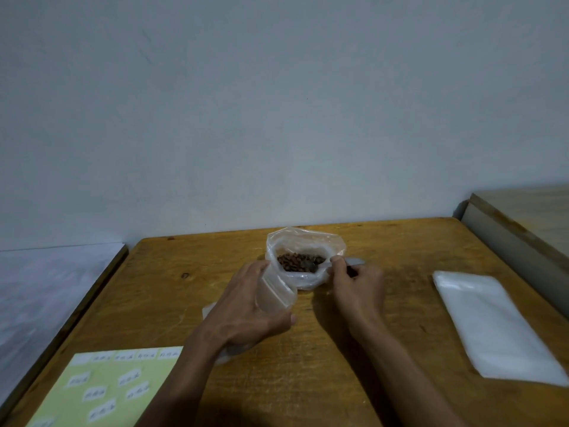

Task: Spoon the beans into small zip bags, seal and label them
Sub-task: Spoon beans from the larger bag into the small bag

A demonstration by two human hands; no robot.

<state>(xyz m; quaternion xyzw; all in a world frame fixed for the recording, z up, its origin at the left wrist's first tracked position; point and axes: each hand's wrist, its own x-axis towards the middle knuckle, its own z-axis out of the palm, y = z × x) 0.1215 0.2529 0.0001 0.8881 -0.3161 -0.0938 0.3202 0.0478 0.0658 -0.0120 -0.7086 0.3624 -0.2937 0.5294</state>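
A clear plastic bag (pixel 303 257) stands open near the far edge of the wooden table (pixel 385 334), its rim rolled outward, and a heap of brown beans (pixel 297 261) fills its lower part. A spoon (pixel 320 266) reaches in from the right, its dark bowl resting among the beans while the pale handle sticks out over the bag's right rim. The right hand (pixel 357 285) pinches that handle between thumb and curled fingers just outside the bag. The left hand (pixel 249 306) holds a small zip bag (pixel 275 292) just beside the big bag on its left, fingers curled round it and thumb underneath; the small bag looks clear and its mouth points toward the beans, but whether anything is inside it cannot be told. A little more clear plastic peeks out below the left wrist; what it is cannot be made out. Well to the right lies a flat stack of unused clear bags (pixel 498 328). At the near left corner sits a pale green sheet (pixel 101 392) carrying small white labels (pixel 97 392) with handwriting too blurred to read. A white-covered surface (pixel 46 288) adjoins the table on the left, and a lighter wooden surface (pixel 529 217) on the right.
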